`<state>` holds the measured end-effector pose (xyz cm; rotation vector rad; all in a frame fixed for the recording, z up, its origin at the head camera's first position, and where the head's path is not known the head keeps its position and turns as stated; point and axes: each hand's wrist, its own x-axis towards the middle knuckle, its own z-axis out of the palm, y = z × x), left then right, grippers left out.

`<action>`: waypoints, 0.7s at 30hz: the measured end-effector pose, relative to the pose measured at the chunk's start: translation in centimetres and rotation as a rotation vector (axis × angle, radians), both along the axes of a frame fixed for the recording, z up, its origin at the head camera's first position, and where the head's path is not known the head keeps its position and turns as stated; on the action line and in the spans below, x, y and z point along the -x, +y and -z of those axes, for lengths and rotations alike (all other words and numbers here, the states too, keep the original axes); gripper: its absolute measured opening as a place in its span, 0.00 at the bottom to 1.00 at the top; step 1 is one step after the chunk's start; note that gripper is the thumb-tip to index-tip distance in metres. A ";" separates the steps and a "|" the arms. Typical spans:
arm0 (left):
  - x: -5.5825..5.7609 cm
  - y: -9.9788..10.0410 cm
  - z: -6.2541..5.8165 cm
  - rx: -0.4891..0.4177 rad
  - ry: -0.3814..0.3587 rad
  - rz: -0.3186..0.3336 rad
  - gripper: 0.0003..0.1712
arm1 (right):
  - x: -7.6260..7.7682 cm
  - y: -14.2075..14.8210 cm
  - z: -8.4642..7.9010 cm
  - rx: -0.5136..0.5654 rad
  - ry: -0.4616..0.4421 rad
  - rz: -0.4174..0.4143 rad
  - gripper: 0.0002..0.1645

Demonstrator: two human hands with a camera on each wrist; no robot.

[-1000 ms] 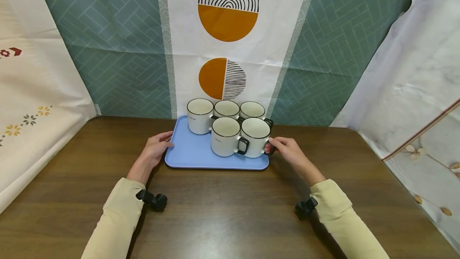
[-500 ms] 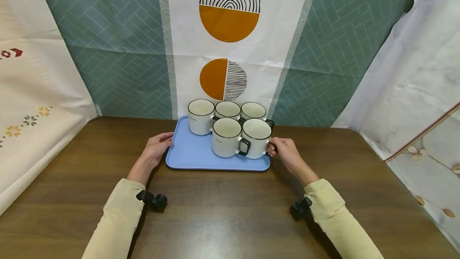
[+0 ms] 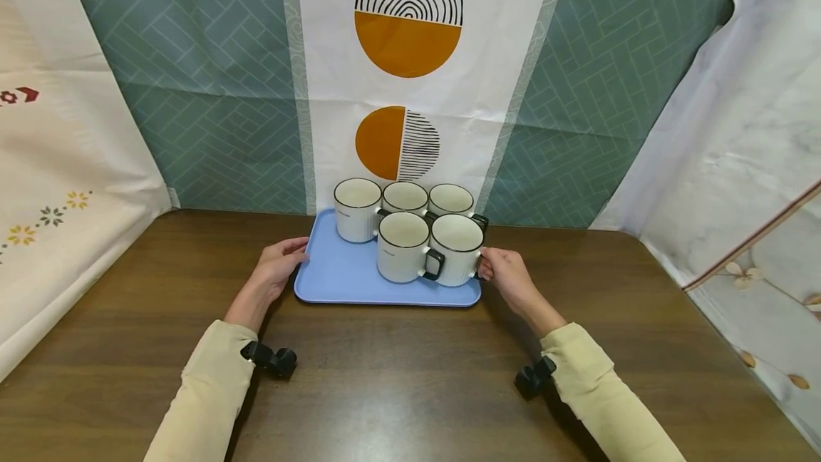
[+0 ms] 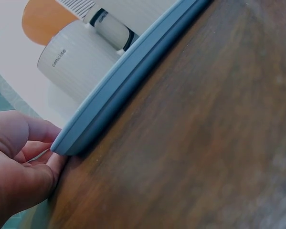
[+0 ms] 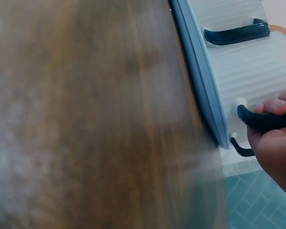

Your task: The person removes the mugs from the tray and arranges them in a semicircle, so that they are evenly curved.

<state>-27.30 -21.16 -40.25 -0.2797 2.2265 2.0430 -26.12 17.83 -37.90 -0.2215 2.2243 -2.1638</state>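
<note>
On a blue tray [image 3: 340,273] stand several white mugs with dark rims and black handles, three at the back and two in front. My left hand [image 3: 279,262] grips the tray's left edge; in the left wrist view its fingers [image 4: 42,128] lie above and below the rim. With curled fingers, my right hand [image 3: 507,273] holds the handle [image 5: 264,119] of the front right mug [image 3: 457,255], which stands upright near the tray's right end. Beside it is the front left mug [image 3: 403,252], its handle turned right. The back left mug [image 4: 80,59] reads "concise".
The tray lies on a brown wooden table [image 3: 385,376], close to its back edge. Behind rises a green and white cloth [image 3: 224,91] with orange shapes. Pale cloths hang at the left [image 3: 77,162] and right [image 3: 737,198].
My right wrist has shifted slightly left, and its fingers sit more closely around the mug's handle. The left hand, tray and mugs stay in place.
</note>
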 end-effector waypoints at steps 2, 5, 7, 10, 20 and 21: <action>0.0 0.0 0.1 0.005 0.002 0.004 0.29 | -0.1 0.1 0.0 0.002 0.004 0.006 0.24; -0.1 0.0 0.0 0.005 -0.002 0.004 0.29 | 0.0 0.2 -0.1 -0.010 -0.002 0.007 0.22; -0.2 0.0 -0.1 0.006 -0.011 0.007 0.29 | 0.0 0.3 -0.2 -0.030 -0.003 0.000 0.23; -0.2 0.0 -0.2 0.005 -0.020 0.007 0.29 | 0.1 0.3 -0.2 -0.038 0.011 -0.014 0.24; -0.2 0.0 0.0 0.005 -0.021 -0.006 0.29 | -0.1 -0.3 0.4 0.094 0.029 0.052 0.27; -0.2 0.0 0.0 0.003 -0.024 -0.005 0.29 | -0.1 -0.4 0.5 0.113 0.029 0.063 0.27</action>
